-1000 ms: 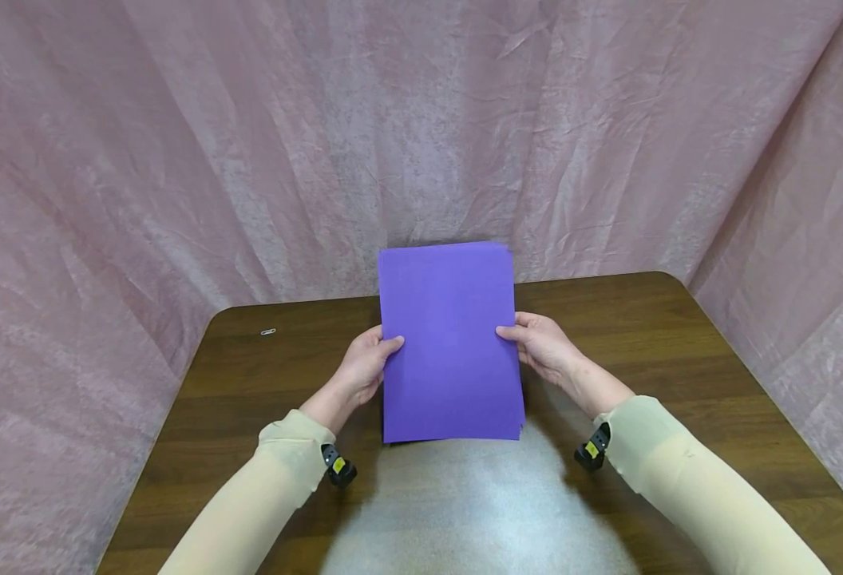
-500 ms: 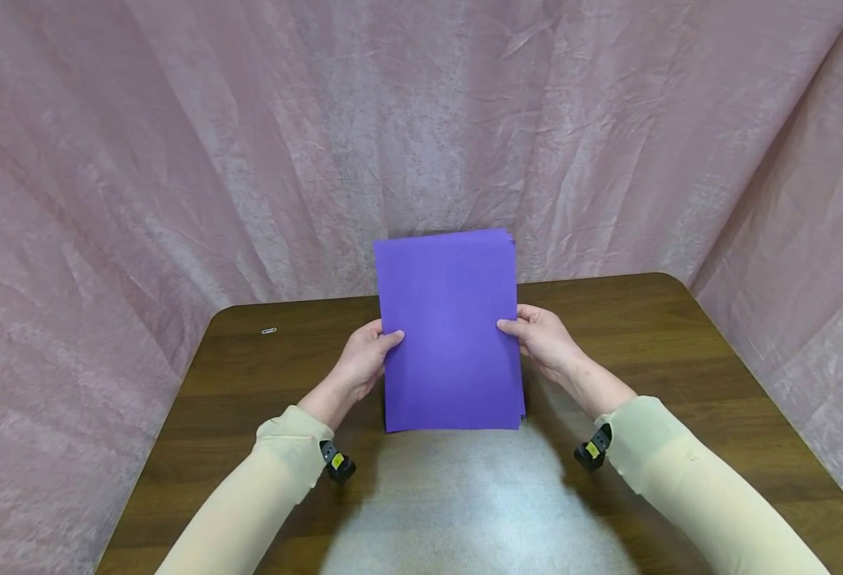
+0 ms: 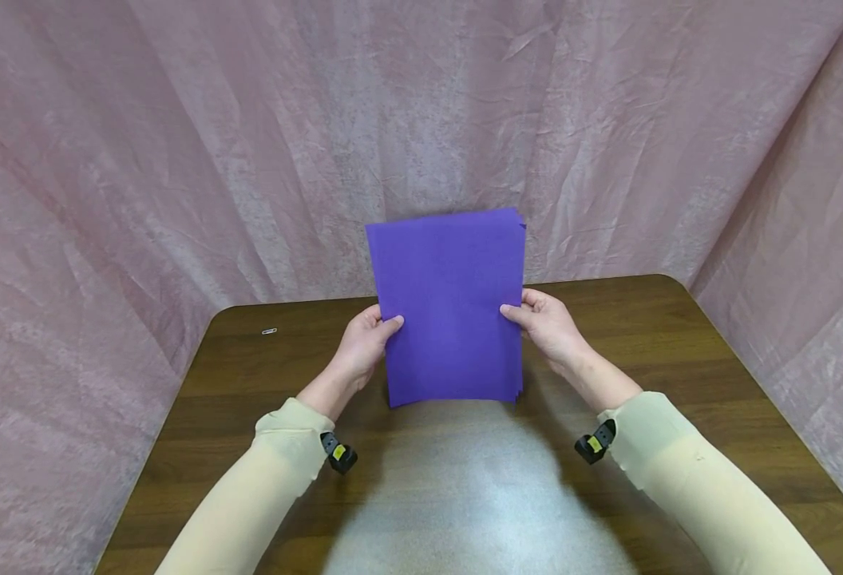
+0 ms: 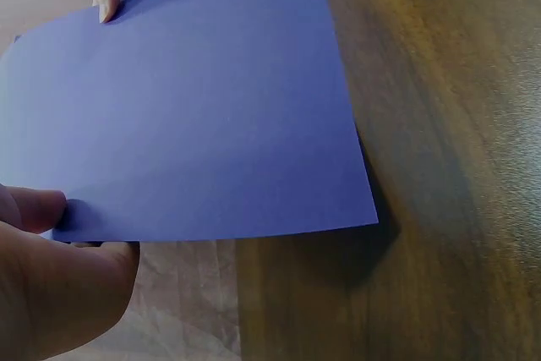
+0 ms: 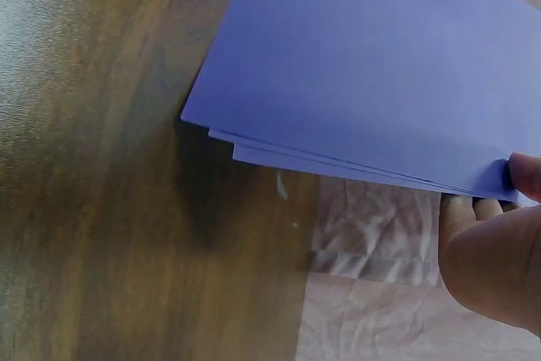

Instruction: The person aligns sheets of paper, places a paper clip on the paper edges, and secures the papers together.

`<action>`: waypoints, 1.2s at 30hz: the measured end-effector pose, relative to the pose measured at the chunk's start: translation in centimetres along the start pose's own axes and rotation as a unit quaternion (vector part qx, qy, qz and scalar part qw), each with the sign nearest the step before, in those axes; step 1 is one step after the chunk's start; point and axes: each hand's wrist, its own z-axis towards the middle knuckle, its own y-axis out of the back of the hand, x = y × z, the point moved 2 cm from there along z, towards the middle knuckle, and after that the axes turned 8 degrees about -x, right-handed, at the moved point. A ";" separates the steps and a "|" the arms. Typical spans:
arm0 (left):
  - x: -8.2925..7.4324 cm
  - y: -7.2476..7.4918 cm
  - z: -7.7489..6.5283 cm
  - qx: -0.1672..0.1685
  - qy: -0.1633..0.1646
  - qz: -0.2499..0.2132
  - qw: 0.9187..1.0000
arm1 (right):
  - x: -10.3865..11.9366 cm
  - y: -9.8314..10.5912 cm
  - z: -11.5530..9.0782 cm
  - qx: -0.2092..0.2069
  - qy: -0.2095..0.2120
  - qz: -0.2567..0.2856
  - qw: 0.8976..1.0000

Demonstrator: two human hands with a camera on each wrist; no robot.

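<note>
A small stack of purple paper sheets (image 3: 450,311) is held up over the table, its top edge tipped toward the curtain. My left hand (image 3: 361,345) pinches the left edge, thumb on the front face and fingers behind. On the opposite edge my right hand (image 3: 552,329) grips the stack the same way. In the right wrist view the sheets (image 5: 363,73) are slightly fanned, with staggered corners at the lower edge. The left wrist view shows the front sheet (image 4: 203,116) smooth and plain. Most fingers are hidden behind the paper.
A small paper clip (image 3: 269,331) lies on the wooden table (image 3: 249,399) near its back left corner. A pink curtain (image 3: 249,160) hangs behind the table and along both sides. Glare brightens the table's front middle.
Both hands have lifted the purple sheets higher and farther from me. The stack now tilts more upright, and its lower edge has risen off its earlier place. The paper clip stays put.
</note>
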 end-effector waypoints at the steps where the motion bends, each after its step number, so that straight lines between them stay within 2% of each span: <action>1: -0.1 -0.1 0.0 0.000 -0.006 -0.001 1.000 | 0.1 0.0 0.0 -0.003 0.004 -0.003 1.000; 11: -1.0 -0.6 0.4 -0.024 -0.086 0.041 0.995 | 1.3 -0.1 0.4 -0.028 0.051 -0.025 0.998; 20: -1.4 -1.4 0.6 -0.025 -0.132 0.026 0.991 | 1.7 0.0 0.6 -0.040 0.079 -0.042 0.995; 24: -1.3 -1.7 0.9 -0.024 -0.138 0.018 0.990 | 1.7 0.0 0.7 -0.051 0.085 -0.043 0.994; 36: -0.5 -2.0 1.3 -0.034 -0.127 0.021 0.991 | 0.9 0.0 1.1 -0.065 0.084 -0.030 0.994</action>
